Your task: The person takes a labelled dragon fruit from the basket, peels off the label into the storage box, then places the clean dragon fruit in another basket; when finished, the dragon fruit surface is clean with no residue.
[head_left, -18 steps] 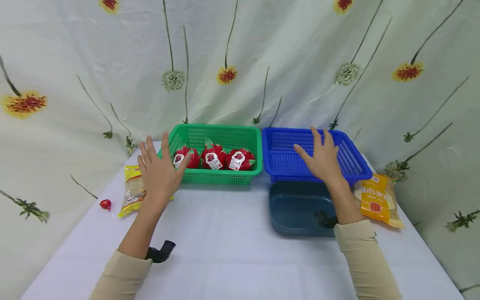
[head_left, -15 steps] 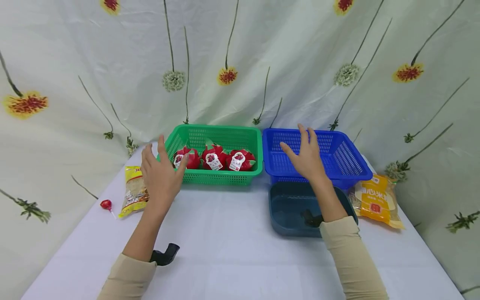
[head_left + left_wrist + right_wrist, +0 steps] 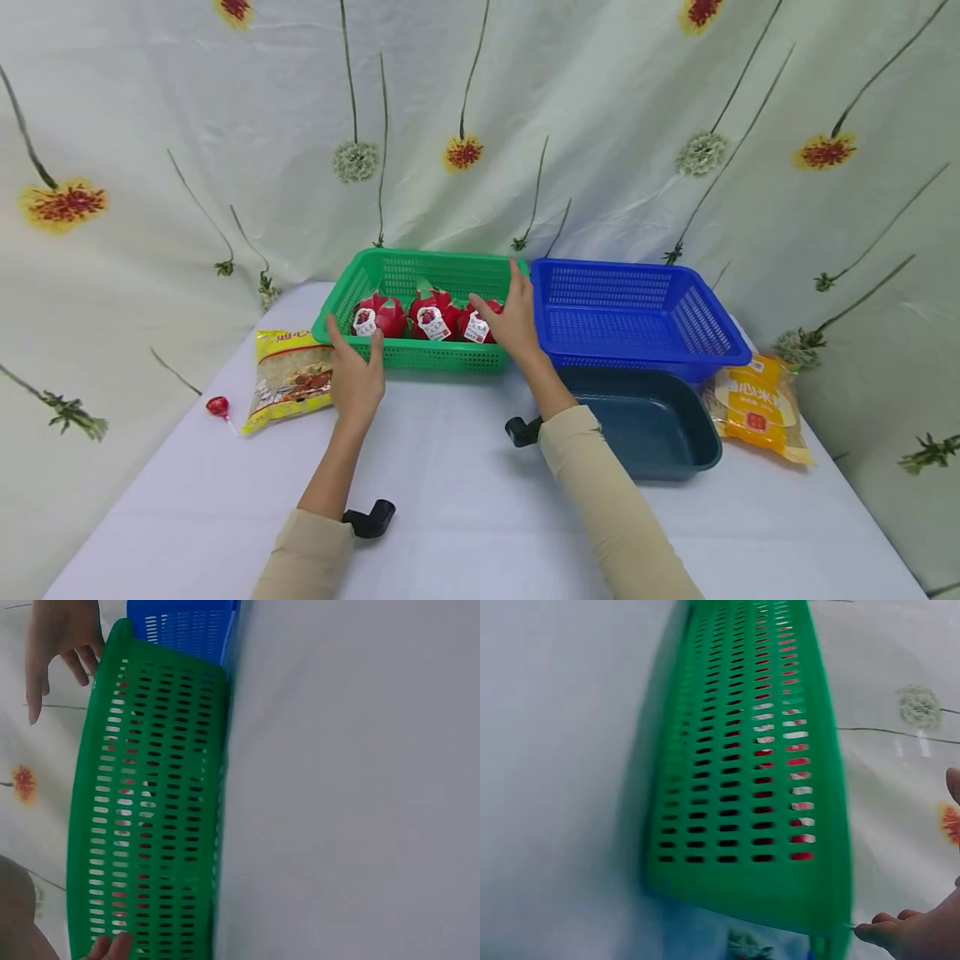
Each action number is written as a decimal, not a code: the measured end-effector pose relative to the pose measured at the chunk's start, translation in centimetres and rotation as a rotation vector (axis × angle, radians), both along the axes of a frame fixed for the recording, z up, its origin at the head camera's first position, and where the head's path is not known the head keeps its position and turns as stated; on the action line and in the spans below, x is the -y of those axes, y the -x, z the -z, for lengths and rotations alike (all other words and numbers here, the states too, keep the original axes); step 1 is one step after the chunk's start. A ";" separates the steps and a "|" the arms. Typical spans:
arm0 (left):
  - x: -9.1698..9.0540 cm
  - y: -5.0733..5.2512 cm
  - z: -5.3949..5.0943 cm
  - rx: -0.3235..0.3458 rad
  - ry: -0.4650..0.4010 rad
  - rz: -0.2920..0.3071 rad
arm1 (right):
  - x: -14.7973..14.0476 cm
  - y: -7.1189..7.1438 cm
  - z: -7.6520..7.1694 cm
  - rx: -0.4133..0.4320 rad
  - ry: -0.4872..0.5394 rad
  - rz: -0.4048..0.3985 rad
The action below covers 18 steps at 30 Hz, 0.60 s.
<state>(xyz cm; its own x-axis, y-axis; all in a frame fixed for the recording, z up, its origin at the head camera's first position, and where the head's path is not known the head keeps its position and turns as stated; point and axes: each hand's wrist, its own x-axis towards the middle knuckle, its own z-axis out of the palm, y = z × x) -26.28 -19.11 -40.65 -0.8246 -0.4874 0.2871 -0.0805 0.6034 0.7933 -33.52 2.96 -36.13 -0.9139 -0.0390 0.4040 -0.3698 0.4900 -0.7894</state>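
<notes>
A green plastic basket (image 3: 442, 357) stands at the back of the table with three red dragon fruits (image 3: 433, 315) in a row, each with a white label. My left hand (image 3: 356, 383) is at its front left corner, fingers fairly straight; in the left wrist view its fingertips (image 3: 112, 946) lie against the basket wall. Over the basket's right end is my right hand (image 3: 517, 321), fingers extended and thumb apart, partly covering the rightmost fruit. In the right wrist view its fingertips come close to the rim; whether they touch is unclear.
A blue basket (image 3: 720, 342) adjoins the green one on the right. In front of it sits a dark teal tray (image 3: 667, 471). An orange-labelled bag (image 3: 757, 408) lies at far right. At left are a yellow bag (image 3: 292, 379) and a red lollipop (image 3: 217, 407).
Both hands have moved to the green basket: the right hand leftward from over the blue basket, the left hand rightward and lower to the front left corner. The baskets have stayed put.
</notes>
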 end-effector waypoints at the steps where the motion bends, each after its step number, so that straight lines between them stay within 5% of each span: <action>1: 0.0 0.3 0.4 -0.014 -0.037 0.023 | 0.2 0.3 0.3 0.023 -0.003 0.001; 5: -0.5 1.4 1.6 -0.112 -0.198 0.075 | 0.7 1.3 1.3 0.119 -0.064 0.018; 10: -1.5 2.3 2.4 -0.266 -0.409 0.069 | 1.3 2.1 1.9 0.191 -0.175 0.043; 18: -2.0 3.3 3.2 -0.439 -0.530 0.082 | 2.3 2.5 1.6 0.297 -0.255 0.069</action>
<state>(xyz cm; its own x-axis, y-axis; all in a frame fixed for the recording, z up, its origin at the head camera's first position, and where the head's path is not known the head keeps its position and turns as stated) -29.60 -17.12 -43.89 -0.7267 -0.5952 0.3429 0.3443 0.1163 0.9316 -36.03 0.70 -37.70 -0.9935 -0.0384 0.1071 -0.1032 0.7001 -0.7065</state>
